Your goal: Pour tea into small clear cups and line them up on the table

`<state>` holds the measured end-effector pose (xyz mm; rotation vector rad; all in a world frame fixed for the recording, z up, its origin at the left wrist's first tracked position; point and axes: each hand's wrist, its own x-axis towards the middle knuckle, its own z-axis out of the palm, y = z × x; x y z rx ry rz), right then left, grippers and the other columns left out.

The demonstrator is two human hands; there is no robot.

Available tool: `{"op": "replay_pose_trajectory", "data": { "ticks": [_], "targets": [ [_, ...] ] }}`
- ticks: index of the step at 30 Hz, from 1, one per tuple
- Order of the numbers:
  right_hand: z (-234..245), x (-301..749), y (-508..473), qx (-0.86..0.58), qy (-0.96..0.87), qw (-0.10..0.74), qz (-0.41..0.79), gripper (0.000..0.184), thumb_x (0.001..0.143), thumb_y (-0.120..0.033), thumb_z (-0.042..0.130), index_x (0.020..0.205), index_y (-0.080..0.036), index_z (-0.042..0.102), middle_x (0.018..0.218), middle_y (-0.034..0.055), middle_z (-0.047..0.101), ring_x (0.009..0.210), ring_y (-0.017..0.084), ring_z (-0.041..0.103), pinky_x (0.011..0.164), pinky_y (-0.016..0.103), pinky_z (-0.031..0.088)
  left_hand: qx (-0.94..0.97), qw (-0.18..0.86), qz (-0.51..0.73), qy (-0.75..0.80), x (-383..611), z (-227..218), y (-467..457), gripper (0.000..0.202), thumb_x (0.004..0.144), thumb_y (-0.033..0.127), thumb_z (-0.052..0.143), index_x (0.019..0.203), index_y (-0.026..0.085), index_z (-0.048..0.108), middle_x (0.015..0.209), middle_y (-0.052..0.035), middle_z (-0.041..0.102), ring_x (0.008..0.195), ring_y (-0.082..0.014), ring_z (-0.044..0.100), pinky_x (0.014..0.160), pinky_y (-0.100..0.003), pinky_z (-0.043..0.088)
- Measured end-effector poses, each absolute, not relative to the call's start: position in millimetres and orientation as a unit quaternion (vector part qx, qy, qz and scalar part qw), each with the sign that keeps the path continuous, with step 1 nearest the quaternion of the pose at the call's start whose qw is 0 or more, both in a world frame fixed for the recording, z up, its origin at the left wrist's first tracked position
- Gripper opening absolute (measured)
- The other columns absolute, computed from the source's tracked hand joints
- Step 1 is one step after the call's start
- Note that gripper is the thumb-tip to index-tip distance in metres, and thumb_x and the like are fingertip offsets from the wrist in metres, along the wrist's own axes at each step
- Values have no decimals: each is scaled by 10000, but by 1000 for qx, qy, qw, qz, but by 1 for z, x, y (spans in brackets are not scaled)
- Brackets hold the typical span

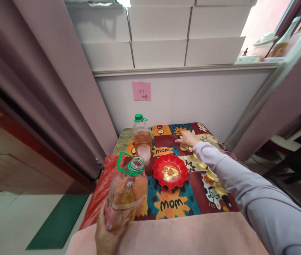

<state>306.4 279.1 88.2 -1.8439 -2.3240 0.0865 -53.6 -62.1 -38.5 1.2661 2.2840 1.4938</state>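
Observation:
My left hand [106, 235] is closed round the base of a clear plastic jug [126, 193] with no cap and a green handle ring; it holds a little amber liquid and is tilted over the near table edge. My right hand [186, 138], in a lilac sleeve, reaches to the far side of the table and rests on a small glass cup [184, 146] of yellow liquid. A red scalloped dish [170, 171] with a gold heart lies in the middle of the patchwork cloth [170, 205].
A second jug [142, 134] with a green cap stands at the back left, stacked plastic cups [144, 153] before it. Several glass cups [212, 174] of yellow liquid line the right side under my arm. White boxes [159, 33] sit on the ledge; a pink note [141, 91] is on the wall.

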Motion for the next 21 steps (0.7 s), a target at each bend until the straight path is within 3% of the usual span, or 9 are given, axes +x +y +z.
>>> {"op": "replay_pose_trajectory", "data": {
  "ticks": [3, 6, 10, 12, 16, 21],
  "targets": [
    [106, 268, 258, -519, -842, 142, 40, 365, 1065, -410, 546, 1352, -228, 679, 1337, 128, 720, 1216, 255, 667, 1053, 384, 447, 429, 71, 505, 746, -54, -39, -62, 952, 688, 606, 792, 1530, 287, 486, 1502, -114, 629, 1383, -422, 585, 1177, -612, 462],
    [114, 221, 233, -419, -893, 152, 58, 303, 1083, -399, 537, 1302, -303, 723, 1333, 47, 712, 1178, 179, 676, 991, 273, 471, 433, 65, 513, 738, -55, -39, -62, 968, 687, 631, 795, 1527, 258, 492, 1513, -133, 617, 1382, -424, 586, 1173, -641, 455],
    [110, 171, 208, -343, -933, 91, 61, 339, 1053, -345, 591, 1369, -268, 686, 1396, 82, 672, 1106, 208, 710, 868, 286, 520, 439, 91, 511, 733, -61, -40, -61, 1023, 633, 624, 835, 1509, 213, 504, 1485, -173, 632, 1365, -433, 598, 1157, -611, 484],
    [107, 158, 203, -345, -934, 67, 60, 290, 1046, -289, 578, 1287, -247, 735, 1337, 92, 707, 1038, 228, 731, 805, 302, 530, 441, 97, 511, 732, -62, -42, -61, 1030, 617, 603, 846, 1505, 206, 506, 1480, -172, 638, 1361, -444, 599, 1153, -594, 492],
    [103, 149, 200, -354, -933, 43, 55, 270, 1043, -207, 532, 1111, -213, 793, 1224, 95, 767, 1034, 254, 731, 808, 318, 526, 429, 93, 525, 729, -61, -45, -61, 986, 651, 586, 816, 1523, 256, 496, 1502, -111, 631, 1383, -421, 584, 1169, -549, 486],
    [101, 149, 199, -380, -922, 57, 52, 271, 1051, -239, 532, 1070, -211, 801, 1187, 90, 783, 1035, 248, 728, 805, 301, 515, 435, 97, 530, 721, -59, -46, -61, 1011, 649, 582, 831, 1548, 279, 481, 1513, -104, 618, 1375, -419, 591, 1174, -564, 480]
  ]
}}
